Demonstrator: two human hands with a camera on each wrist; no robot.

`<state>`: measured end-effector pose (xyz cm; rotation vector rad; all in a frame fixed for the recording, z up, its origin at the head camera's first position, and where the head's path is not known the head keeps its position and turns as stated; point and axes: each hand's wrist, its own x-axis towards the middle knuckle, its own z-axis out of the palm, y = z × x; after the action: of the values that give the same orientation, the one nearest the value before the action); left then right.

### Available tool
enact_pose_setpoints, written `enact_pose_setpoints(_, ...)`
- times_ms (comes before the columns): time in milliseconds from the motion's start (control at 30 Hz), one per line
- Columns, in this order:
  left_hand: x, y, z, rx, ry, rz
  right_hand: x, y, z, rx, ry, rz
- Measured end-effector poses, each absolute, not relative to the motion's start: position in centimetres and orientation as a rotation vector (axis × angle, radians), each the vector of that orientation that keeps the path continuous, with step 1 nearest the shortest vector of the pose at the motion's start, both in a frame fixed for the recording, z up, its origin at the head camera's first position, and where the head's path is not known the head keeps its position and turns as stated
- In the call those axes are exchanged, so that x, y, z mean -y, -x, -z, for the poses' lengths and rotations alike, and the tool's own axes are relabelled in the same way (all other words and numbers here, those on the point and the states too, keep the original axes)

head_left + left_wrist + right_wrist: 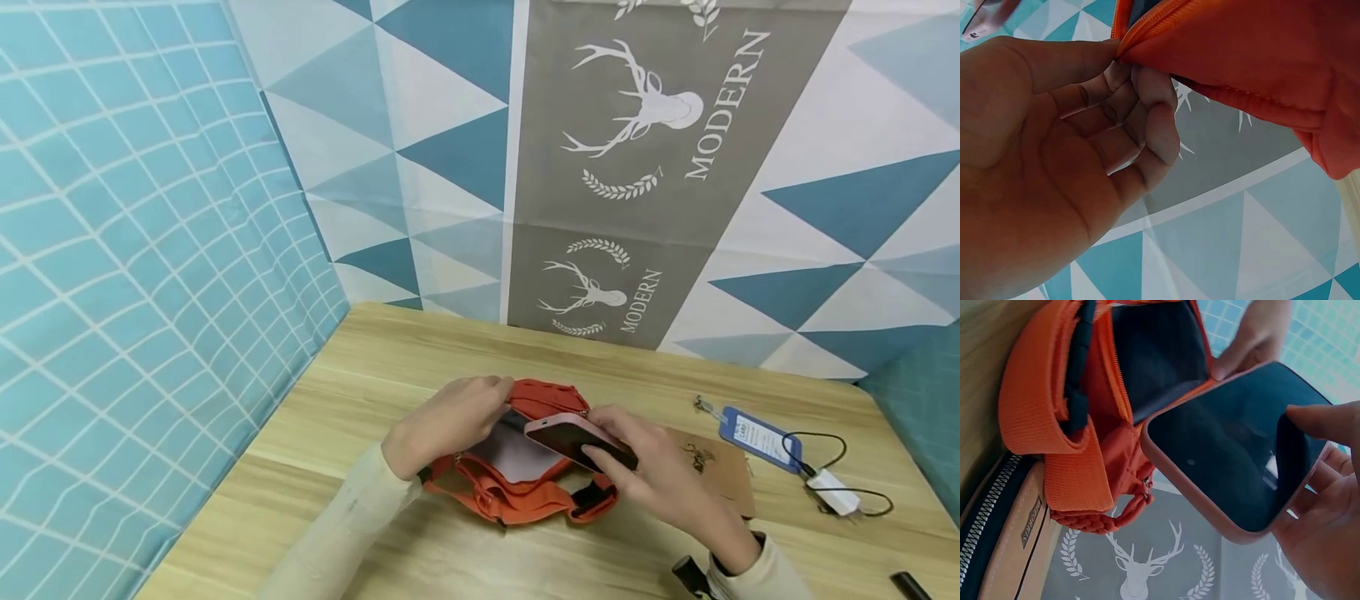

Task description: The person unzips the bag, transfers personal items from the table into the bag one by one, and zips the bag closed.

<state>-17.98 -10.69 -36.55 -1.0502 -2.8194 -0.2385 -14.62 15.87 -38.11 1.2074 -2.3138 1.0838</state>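
The left hand (450, 421) pinches the top edge of the soft orange bag (517, 479), which lies on the wooden table (360, 375), and hides part of its opening. Inside looks dark, so I cannot tell what is there. The right hand (660, 475) curls its fingers round a smooth pink phone (577, 440) with a black screen, one corner at the opening. A blue card tag (759, 437) lies farther right.

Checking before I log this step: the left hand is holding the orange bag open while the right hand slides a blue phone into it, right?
Not quite: the phone is in a pink case, not blue, as the head view shows. The rest holds: the left hand pinches the orange bag open, and the right hand holds the phone at its mouth.
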Motion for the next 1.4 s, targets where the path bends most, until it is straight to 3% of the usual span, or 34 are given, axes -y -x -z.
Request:
enact_pose_setpoints(800, 10.7, 17.9, 36.1, 2.798, 1.053, 0.25, -12.3, 14.0, 40.3, 2.107, -1.357, -0.954)
enact_pose_setpoints(1400, 10.2, 17.1, 36.2, 2.771, 1.122, 0.257, -9.8, 14.8, 44.2, 2.099, -1.337, -0.401)
